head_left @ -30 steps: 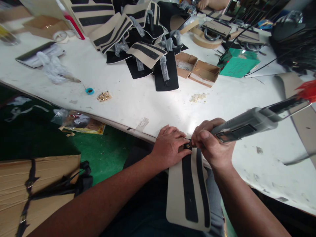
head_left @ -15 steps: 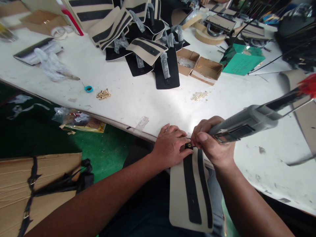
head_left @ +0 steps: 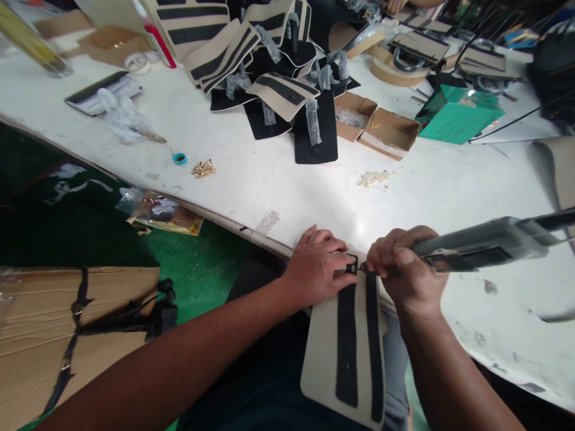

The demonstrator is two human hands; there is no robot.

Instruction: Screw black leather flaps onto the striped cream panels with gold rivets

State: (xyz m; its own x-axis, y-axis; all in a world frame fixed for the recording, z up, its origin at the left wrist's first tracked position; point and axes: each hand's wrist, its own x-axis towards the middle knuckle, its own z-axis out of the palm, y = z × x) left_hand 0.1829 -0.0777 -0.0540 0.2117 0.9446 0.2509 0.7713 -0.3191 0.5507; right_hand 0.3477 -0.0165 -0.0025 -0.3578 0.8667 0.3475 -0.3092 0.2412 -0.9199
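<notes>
My left hand [head_left: 317,266] steadies the top end of a beige panel [head_left: 326,359] with black strips, which sticks out over the table edge above my lap. Thumb and forefinger lie on either side of a small metal fastener [head_left: 354,267] on the black strip. My right hand [head_left: 408,269] is wrapped around a grey electric screwdriver [head_left: 476,244], held slanting. Its tip points left at the panel, just right of the fastener and apart from it. The fingers of my left hand partly hide the panel's top edge.
Beige and black panels [head_left: 283,96] with plastic-wrapped handles are heaped at the back. Gold fasteners [head_left: 203,168] and pale small parts [head_left: 375,178] lie in piles. Small cardboard boxes [head_left: 390,133] and a green box [head_left: 462,114] stand behind. A co-worker's hand [head_left: 398,6] shows at the top.
The screwdriver's tip has backed away to the right from the fastener, which now shows more plainly. The tool has tipped nearer to level, and the panel's lower end has swung slightly left.
</notes>
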